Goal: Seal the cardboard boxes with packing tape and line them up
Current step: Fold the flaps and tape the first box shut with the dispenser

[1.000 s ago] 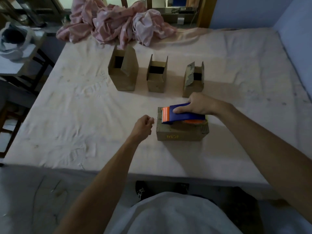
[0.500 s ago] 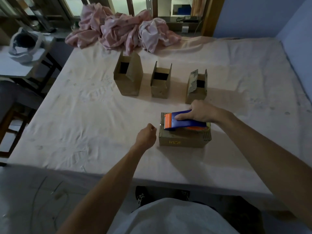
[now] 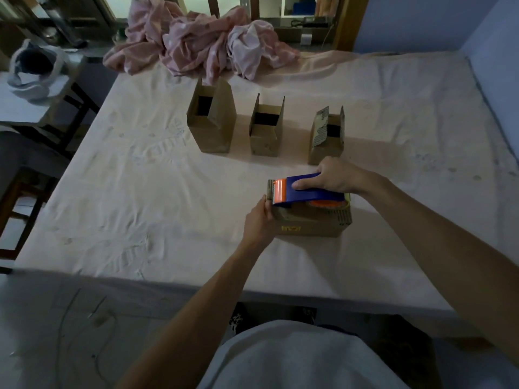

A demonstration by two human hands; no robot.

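The closed cardboard box lies on the pink sheet, with the tape dispenser flat along its top. The right hand is wrapped round the dispenser, and the left hand clasps the box's left end. Behind the box stand three open boxes. If the left grip slackens, the pull could drag the box across the soft sheet and skew the tape.

Dim room: pale blue walls, pink sheet-covered surface, crumpled pink cloth, side table at left.
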